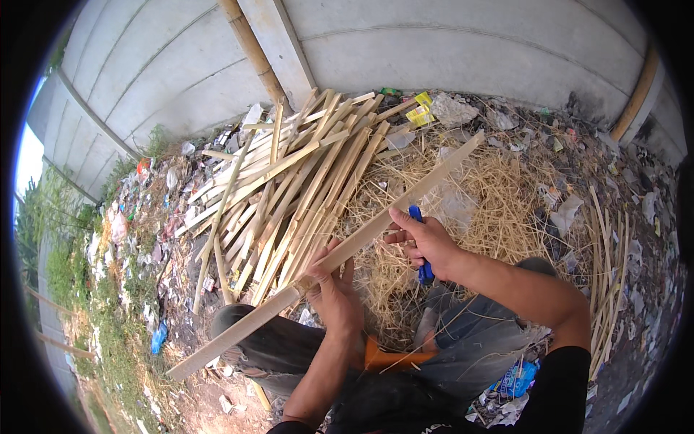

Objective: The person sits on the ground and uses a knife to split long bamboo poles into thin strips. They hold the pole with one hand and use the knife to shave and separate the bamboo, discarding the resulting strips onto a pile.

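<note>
A long, flat bamboo strip slants across in front of me, from the lower left by my knee up toward the far right. My left hand is closed round it near the middle, with the thumb and fingers on either side. My right hand wraps round a blue-handled tool, whose working end I cannot make out. The right thumb lies near the strip's edge; whether it touches cannot be told.
Beyond the strip lies a heap of split bamboo strips. Thin shavings cover the ground ahead. Narrow slivers lie at the right. An orange object sits between my legs. Litter borders a concrete wall with bamboo poles.
</note>
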{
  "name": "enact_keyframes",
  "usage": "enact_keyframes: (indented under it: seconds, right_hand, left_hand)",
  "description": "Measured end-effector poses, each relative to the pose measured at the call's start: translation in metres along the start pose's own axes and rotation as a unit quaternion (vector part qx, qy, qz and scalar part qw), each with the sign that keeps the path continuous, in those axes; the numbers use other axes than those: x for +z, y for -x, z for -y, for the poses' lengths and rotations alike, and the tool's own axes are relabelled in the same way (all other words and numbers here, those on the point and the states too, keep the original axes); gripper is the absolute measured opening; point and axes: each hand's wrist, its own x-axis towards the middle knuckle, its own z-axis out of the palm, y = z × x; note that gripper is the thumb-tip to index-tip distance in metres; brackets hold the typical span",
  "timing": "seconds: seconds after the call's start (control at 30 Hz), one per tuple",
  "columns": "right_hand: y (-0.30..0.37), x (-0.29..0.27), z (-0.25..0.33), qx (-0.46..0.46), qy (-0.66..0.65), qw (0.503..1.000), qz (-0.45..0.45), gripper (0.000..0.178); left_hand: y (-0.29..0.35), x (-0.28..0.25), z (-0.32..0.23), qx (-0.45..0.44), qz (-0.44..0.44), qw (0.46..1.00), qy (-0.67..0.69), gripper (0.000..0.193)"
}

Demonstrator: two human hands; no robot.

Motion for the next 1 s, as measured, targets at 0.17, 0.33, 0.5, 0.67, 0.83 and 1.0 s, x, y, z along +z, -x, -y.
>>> enact_keyframes:
  seconds: [0.17, 0.33, 0.5, 0.67, 0.83, 1.0]
  right_hand:
    - [-0.014, -0.025, 0.005, -0.028, -0.031, 0.999, -0.01, 0.044]
    - [-0.022, -0.032, 0.004, -0.041, -0.074, 0.992, -0.089, 0.016]
    - [-0.039, -0.046, 0.011, -0.107, -0.023, 0.991, -0.077, 0.018]
    - [-0.039, -0.064, 0.026, -0.09, -0.006, 0.996, 0.002, 0.02]
    - [-0.037, -0.055, 0.044, -0.102, -0.054, 0.988, 0.107, 0.017]
    - [-0.032, -0.041, 0.054, -0.217, 0.287, 0.933, -0.002, 0.022]
  left_hand:
    - [0.019, 0.006, 0.03, -0.056, 0.097, 0.994, 0.018, 0.066]
    - [0.033, 0.013, 0.027, -0.273, 0.135, 0.95, 0.065, 0.077]
    - [0.088, 0.007, -0.023, -0.251, 0.277, 0.92, -0.123, 0.051]
    - [0.038, -0.01, -0.089, 0.147, 0.319, 0.84, -0.414, 0.051]
    - [-0.017, -0.027, -0.098, -0.127, 0.464, 0.744, -0.465, 0.087]
    - [-0.016, -0.041, -0.056, -0.398, 0.38, 0.811, -0.201, 0.044]
